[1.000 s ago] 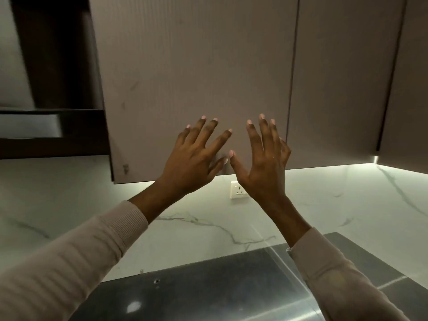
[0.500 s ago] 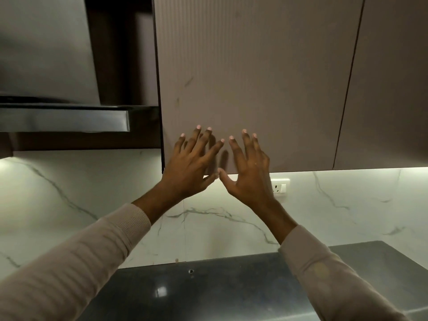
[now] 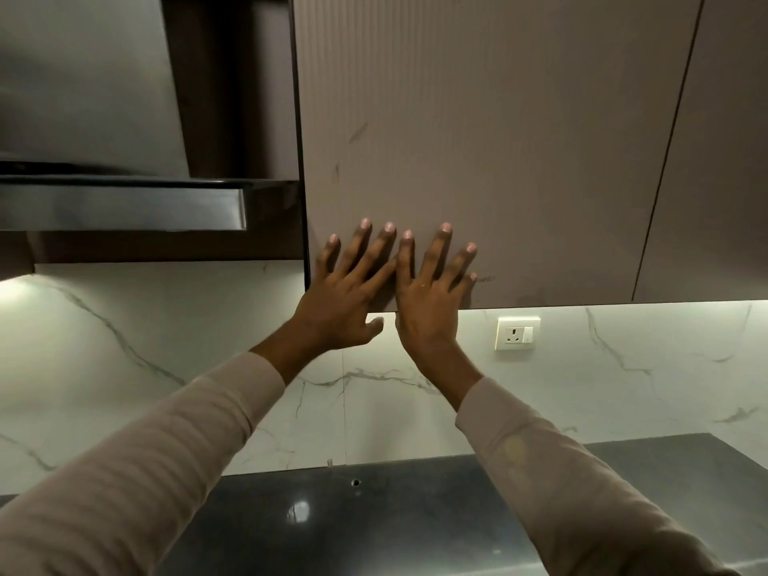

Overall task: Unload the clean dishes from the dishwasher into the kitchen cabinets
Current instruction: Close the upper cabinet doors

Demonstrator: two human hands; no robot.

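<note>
Cabinet door up top w/ left hand & right hand side by side flat on its lower edge — range hood to its left, second door to its right, wall socket below-right, counter underneath.

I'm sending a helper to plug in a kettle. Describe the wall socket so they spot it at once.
Start at the marble backsplash above the dark counter. Just under the lit bottom edge of the ribbed cabinet door, right of the right hand, sits the socket. It is the only fitting on the wall: a white plate with pin holes and a small switch.
</note>
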